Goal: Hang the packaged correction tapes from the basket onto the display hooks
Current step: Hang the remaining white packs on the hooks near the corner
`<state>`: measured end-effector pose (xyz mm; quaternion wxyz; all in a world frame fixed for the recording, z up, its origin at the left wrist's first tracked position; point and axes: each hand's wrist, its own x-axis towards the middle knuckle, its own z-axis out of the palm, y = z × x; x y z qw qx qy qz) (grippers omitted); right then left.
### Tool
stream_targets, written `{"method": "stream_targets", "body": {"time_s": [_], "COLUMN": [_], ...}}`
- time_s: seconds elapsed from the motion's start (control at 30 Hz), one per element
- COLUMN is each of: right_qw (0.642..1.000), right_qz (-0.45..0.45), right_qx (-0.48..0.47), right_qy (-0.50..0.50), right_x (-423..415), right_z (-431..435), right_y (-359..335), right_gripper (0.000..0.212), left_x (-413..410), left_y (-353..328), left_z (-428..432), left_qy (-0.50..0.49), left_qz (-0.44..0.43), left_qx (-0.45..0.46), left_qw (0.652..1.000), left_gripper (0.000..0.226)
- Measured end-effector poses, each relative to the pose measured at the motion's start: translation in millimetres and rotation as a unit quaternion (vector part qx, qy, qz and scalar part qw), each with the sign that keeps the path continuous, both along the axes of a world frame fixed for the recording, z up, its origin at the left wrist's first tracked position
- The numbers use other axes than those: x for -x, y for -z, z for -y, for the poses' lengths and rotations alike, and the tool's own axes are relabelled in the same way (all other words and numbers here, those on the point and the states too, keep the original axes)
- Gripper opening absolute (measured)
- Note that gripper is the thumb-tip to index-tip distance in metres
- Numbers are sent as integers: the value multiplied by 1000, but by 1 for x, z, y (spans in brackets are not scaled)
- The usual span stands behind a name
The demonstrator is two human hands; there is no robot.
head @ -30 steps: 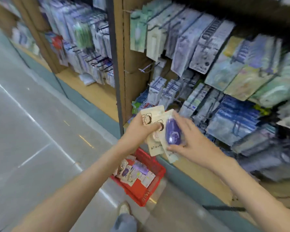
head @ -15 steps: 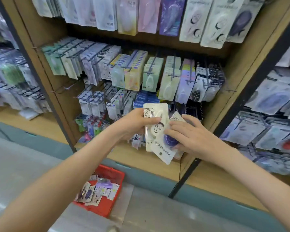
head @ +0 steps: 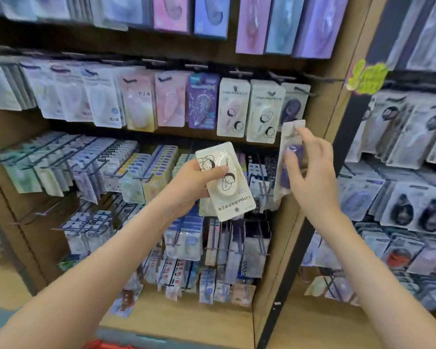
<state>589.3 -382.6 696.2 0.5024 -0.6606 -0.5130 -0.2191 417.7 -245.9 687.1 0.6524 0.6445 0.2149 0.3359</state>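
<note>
Hanging step was in hand, one pack at a time. Right hand (head: 310,172) pinched a white card pack with a purple correction tape under clear plastic (head: 288,137), thumb on the front and fingers curled round the far edge. That pack stood upright, nearly edge-on to the camera. Its top end was raised just below the dark purple tape pack (head: 291,107) hanging on the black wire display hook (head: 303,89) at the right end of the middle row. It was not yet on the hook, and its hang hole was not visible.

Left hand (head: 191,183) gripped a cream-white card pack with a cartoon drawing (head: 225,182), upside down, thumb across its front, held out before the lower rows. Could not tell if more packs sat behind it. Red plastic basket (head: 103,345) showed only as a sliver at the bottom edge, contents out of view.

Next move, as a judgement: raise the purple pack to hook height, turn it face-out, line its hole with the hook tip and slide it back against the matching pack. It called for a straight push along the wire, since a tilted card would likely snag. The cream pack would need flipping upright first.
</note>
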Motion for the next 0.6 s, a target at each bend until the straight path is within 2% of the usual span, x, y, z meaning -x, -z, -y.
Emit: {"method": "stream_targets", "body": {"time_s": [0.27, 0.43, 0.6], "right_qw": [974, 945, 930], "right_qz": [-109, -68, -9], "right_qx": [-41, 3, 60], "right_qy": [194, 321, 362], "right_x": [-40, -49, -48], "right_z": [-68, -77, -68], "right_y": [-53, -59, -61], "right_gripper": [44, 46, 50], "left_x": [-41, -62, -82], "left_y": [-44, -49, -45], "left_z": [-67, -86, -89], "left_qy": [36, 98, 126], "left_qz": [53, 61, 55], "left_qx": [-85, -103, -98], "left_qw": [994, 988, 986], "left_gripper": [24, 27, 19]}}
